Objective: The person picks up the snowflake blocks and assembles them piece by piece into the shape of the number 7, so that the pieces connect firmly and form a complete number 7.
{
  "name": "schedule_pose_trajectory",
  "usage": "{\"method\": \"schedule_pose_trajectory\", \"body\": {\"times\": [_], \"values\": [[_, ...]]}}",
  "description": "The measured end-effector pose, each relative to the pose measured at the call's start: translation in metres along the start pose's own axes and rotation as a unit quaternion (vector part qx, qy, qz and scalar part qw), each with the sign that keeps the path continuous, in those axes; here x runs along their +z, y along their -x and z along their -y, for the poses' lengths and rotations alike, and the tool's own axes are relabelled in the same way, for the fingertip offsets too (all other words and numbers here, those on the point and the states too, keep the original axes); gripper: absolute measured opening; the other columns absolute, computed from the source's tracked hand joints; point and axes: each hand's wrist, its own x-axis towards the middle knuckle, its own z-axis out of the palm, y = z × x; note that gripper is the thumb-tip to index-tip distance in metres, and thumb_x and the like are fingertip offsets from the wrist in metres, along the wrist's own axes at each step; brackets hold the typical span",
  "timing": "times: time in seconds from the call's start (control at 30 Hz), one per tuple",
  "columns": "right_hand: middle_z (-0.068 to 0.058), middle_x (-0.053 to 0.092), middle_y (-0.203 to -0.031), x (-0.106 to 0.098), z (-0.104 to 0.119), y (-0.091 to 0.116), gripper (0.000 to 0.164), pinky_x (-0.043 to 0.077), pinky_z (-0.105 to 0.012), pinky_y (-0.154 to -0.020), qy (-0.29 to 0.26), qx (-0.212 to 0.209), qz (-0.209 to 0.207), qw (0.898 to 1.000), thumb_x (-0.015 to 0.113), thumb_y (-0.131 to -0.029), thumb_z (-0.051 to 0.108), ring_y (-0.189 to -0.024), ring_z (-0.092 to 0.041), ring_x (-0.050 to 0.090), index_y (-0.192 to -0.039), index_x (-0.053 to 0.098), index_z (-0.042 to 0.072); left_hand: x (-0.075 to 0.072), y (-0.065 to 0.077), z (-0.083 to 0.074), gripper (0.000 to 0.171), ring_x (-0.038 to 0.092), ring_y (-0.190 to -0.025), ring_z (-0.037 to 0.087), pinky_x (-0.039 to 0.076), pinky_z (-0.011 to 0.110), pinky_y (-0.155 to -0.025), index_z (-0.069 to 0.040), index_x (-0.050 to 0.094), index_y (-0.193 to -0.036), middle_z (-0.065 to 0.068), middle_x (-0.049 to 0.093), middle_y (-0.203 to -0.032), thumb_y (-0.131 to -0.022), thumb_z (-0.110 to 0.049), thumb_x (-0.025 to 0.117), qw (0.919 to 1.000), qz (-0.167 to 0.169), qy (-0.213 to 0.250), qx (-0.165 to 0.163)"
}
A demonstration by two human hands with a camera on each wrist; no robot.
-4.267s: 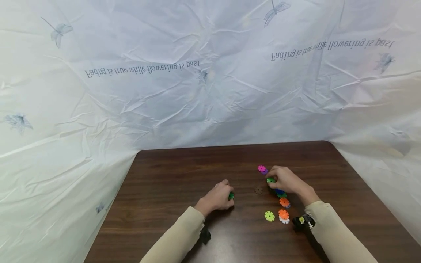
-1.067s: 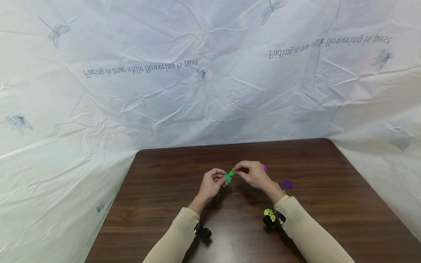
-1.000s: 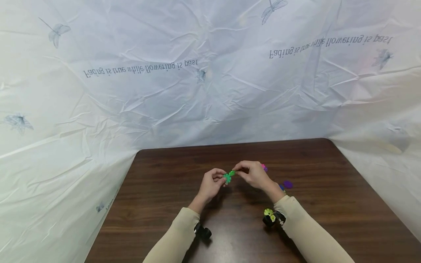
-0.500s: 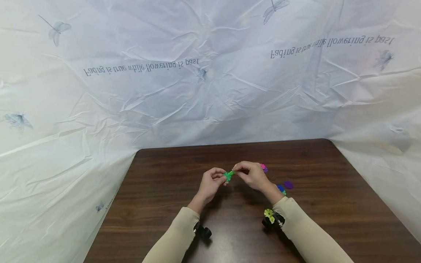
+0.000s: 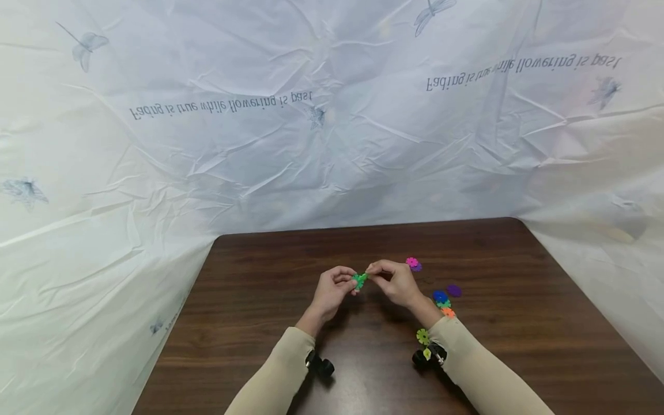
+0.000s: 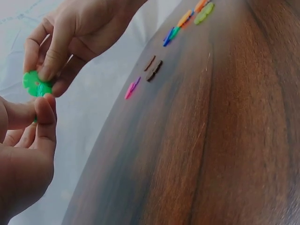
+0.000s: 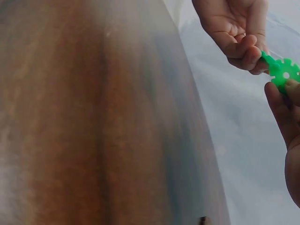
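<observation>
You have a deep green disc (image 5: 358, 281) pinched between the thumb and fingers of your left hand (image 5: 329, 293) and a bright green disc (image 7: 291, 68) pinched likewise in your right hand (image 5: 402, 283). Both grips are narrow, and the two discs meet at their rims, raised over the middle of the table (image 5: 259, 276). To seat them well, I'd set them crosswise, line one notch up with the other, and push straight along the slots. Brace with the left and press with the right, pinching close to the joint, since thin pieces would probably flex if pushed from the outer rim. Your fingers cover part of the joint, so I can't be sure whether the notches have caught.

The right wrist view gives you the bright disc nearly face-on, centre hole and notches included; the head view shows just a sliver at your right fingertips. The left wrist view picks out brown pieces (image 6: 154, 71) that don't stand out from above. From the head, the yellow disc (image 5: 422, 336) seems to sit against your right wrist camera (image 5: 424, 359); the left wrist view shows it lying on the table.
</observation>
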Motion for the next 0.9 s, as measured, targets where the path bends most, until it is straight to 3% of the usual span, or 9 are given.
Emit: {"method": "schedule_pose_trajectory", "body": {"times": [0.23, 0.6, 0.83, 0.9], "values": [[-0.021, 0.071, -0.087, -0.004, 0.009, -0.001, 0.017, 0.058, -0.03, -0.07, -0.005, 0.003, 0.009, 1.0, 0.069, -0.076, -0.02, -0.082, -0.032, 0.07, -0.086, 0.07, -0.006, 0.001, 0.002, -0.001, 0.02, 0.063, -0.069, 0.012, 0.054, 0.025, -0.065, 0.014, 0.059, -0.11, 0.004, 0.063, -0.082, -0.091, 0.009, 0.06, 0.9999, 0.006, 0.008, -0.007], [-0.017, 0.072, -0.092, -0.013, 0.008, 0.0, 0.015, 0.057, -0.025, -0.07, -0.002, 0.034, 0.053, 0.998, 0.069, -0.082, -0.013, -0.08, -0.029, 0.07, -0.092, 0.072, -0.003, 0.001, 0.002, -0.003, 0.022, 0.064, -0.07, 0.014, 0.056, 0.033, -0.071, 0.012, 0.059, -0.112, 0.004, 0.065, -0.084, -0.091, 0.006, 0.062, 0.9997, 0.016, 0.003, -0.02], [-0.017, 0.071, -0.094, -0.017, 0.012, -0.001, 0.014, 0.058, -0.03, -0.069, 0.005, 0.039, 0.071, 0.997, 0.07, -0.082, -0.011, -0.081, -0.03, 0.069, -0.094, 0.072, -0.003, -0.001, 0.004, -0.002, 0.023, 0.065, -0.072, 0.014, 0.054, 0.053, -0.083, 0.013, 0.06, -0.114, 0.004, 0.065, -0.085, -0.092, 0.004, 0.061, 0.9994, 0.025, -0.014, -0.021], [-0.017, 0.071, -0.093, -0.019, 0.013, -0.001, 0.013, 0.058, -0.03, -0.069, 0.008, 0.046, 0.074, 0.996, 0.07, -0.083, -0.009, -0.081, -0.03, 0.069, -0.095, 0.071, -0.003, -0.002, 0.004, -0.002, 0.023, 0.065, -0.072, 0.014, 0.054, 0.052, -0.083, 0.012, 0.06, -0.114, 0.004, 0.065, -0.086, -0.092, 0.004, 0.061, 0.9993, 0.024, -0.017, -0.023]]}}
